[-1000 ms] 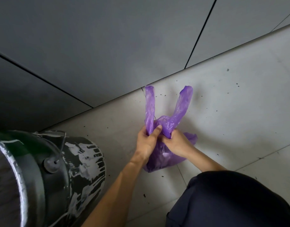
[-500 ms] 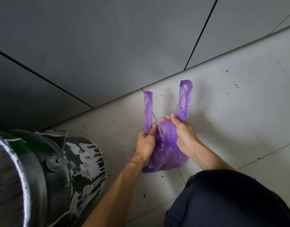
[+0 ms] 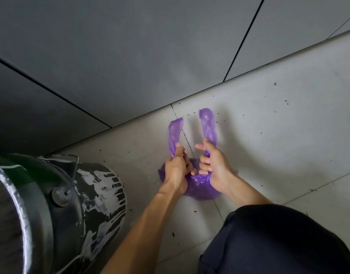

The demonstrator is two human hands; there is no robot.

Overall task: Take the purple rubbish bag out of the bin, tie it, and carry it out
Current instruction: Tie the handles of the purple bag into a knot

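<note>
The purple rubbish bag [image 3: 200, 187] lies on the grey tiled floor, out of the bin. Its two long handle strips stand up from it, apart from each other. My left hand [image 3: 175, 171] is closed around the base of the left strip. My right hand [image 3: 214, 165] grips the base of the right strip, with the index finger sticking out towards the left. Both hands press down over the bag's bunched neck, which they hide. The black bin [image 3: 57, 210], smeared with white paint, stands at the lower left with a wire handle on its side.
A grey panelled wall [image 3: 170, 46] meets the floor just behind the bag. Small dark specks are scattered over the floor tiles [image 3: 279, 135]. My knee in dark trousers [image 3: 269, 240] fills the lower right corner.
The two handle strips were crossed close together a second ago. They now stand separated, one in each hand, and both hands have pushed the bag lower against the floor.
</note>
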